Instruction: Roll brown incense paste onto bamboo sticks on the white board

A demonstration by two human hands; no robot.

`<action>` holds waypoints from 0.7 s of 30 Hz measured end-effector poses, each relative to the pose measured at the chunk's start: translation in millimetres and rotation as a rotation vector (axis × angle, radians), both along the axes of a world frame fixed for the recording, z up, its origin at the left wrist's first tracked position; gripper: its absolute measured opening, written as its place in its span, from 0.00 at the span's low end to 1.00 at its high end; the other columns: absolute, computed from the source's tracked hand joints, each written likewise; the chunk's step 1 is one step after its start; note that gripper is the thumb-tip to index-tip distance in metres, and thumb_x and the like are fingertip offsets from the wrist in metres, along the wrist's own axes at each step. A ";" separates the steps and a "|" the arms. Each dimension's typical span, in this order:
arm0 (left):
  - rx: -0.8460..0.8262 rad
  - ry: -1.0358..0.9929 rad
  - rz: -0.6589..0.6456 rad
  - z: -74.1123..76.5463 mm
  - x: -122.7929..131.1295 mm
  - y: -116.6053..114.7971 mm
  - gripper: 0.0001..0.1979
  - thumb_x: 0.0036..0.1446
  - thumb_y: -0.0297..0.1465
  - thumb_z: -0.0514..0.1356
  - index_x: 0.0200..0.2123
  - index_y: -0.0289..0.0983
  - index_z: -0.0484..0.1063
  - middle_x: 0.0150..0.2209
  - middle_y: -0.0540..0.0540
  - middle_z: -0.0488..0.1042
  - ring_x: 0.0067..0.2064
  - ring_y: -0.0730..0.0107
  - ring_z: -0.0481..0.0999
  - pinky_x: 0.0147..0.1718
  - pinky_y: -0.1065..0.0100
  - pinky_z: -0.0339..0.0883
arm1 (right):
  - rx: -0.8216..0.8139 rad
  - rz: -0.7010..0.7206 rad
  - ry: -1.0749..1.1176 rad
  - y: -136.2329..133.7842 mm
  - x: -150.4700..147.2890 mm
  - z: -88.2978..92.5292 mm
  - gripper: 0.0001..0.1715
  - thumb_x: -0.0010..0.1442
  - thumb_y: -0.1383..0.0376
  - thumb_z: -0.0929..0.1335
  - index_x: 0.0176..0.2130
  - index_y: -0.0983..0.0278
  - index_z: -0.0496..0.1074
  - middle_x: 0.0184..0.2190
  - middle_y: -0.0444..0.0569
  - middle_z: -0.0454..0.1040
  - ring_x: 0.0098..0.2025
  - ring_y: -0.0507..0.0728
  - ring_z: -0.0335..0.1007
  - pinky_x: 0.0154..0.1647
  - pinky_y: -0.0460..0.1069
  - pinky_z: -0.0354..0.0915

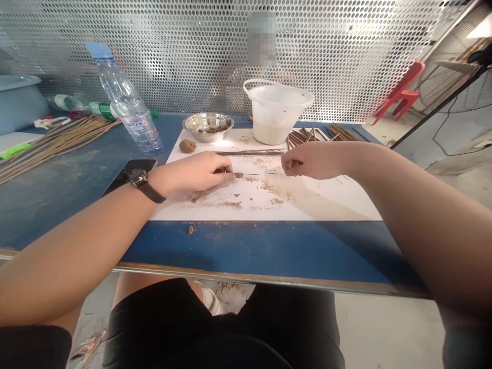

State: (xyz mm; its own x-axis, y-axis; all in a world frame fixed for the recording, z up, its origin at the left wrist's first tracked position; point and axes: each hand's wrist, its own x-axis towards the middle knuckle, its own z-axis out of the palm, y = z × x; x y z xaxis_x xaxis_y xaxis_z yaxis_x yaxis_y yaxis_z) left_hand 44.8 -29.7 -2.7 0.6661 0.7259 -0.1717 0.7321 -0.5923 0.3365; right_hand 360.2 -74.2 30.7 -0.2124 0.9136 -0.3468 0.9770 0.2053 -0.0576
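Note:
A thin dark stick [263,173] runs level between my two hands, just above a white board [353,202] strewn with brown crumbs. My left hand [203,171] is closed, and a small brown piece [239,175] shows at its fingertips, where the stick's left end meets it. My right hand [311,160] pinches the stick's other end; the fingertips are partly hidden. Behind the hands lies a row of thin sticks [249,152]. A brown lump [187,146] sits on the board beyond my left wrist, near a metal bowl [208,127] with dark bits in it.
A white bucket [279,115] stands at the back of the board, with brown sticks [302,137] to its right. A plastic bottle [128,102], a phone [128,174] and long brown rods [61,141] are on the left. Perforated metal [172,61] closes off the back.

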 end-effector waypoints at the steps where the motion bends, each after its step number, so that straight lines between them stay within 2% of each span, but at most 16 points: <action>1: -0.002 0.000 -0.001 0.3 0.0 0.2 0.22 0.72 0.56 0.60 0.48 0.45 0.81 0.42 0.41 0.86 0.37 0.55 0.83 0.34 0.59 0.67 | -0.014 -0.004 0.005 1.4 3.7 0.6 0.09 0.72 0.62 0.69 0.48 0.57 0.80 0.44 0.55 0.83 0.38 0.63 0.75 0.39 0.59 0.66; 8: -0.043 -0.086 -0.015 2.7 1.7 1.3 0.25 0.75 0.54 0.57 0.56 0.43 0.83 0.49 0.41 0.89 0.44 0.57 0.85 0.42 0.60 0.71 | -0.022 -0.054 0.006 4.1 13.8 5.3 0.08 0.69 0.59 0.72 0.45 0.58 0.83 0.44 0.56 0.84 0.37 0.63 0.77 0.39 0.60 0.67; 13: -0.022 -0.092 0.021 7.3 0.0 2.6 0.26 0.74 0.52 0.58 0.59 0.43 0.84 0.53 0.40 0.89 0.48 0.56 0.86 0.45 0.59 0.71 | -0.009 -0.010 0.020 7.4 14.5 0.4 0.06 0.68 0.60 0.74 0.42 0.58 0.83 0.40 0.55 0.83 0.35 0.63 0.75 0.37 0.59 0.67; 17: -0.033 -0.052 0.057 12.4 -2.5 5.1 0.28 0.68 0.51 0.65 0.63 0.42 0.83 0.53 0.40 0.90 0.49 0.55 0.87 0.46 0.60 0.73 | 0.014 0.002 0.003 9.5 11.6 -5.2 0.07 0.71 0.62 0.72 0.41 0.59 0.81 0.43 0.56 0.83 0.38 0.63 0.76 0.40 0.58 0.67; 21: -0.052 0.013 -0.008 13.7 -7.0 9.2 0.31 0.58 0.52 0.72 0.59 0.42 0.85 0.53 0.39 0.89 0.50 0.53 0.86 0.47 0.60 0.74 | 0.031 0.022 0.009 11.0 10.5 -8.9 0.07 0.70 0.60 0.72 0.40 0.58 0.80 0.42 0.54 0.83 0.39 0.64 0.77 0.41 0.58 0.66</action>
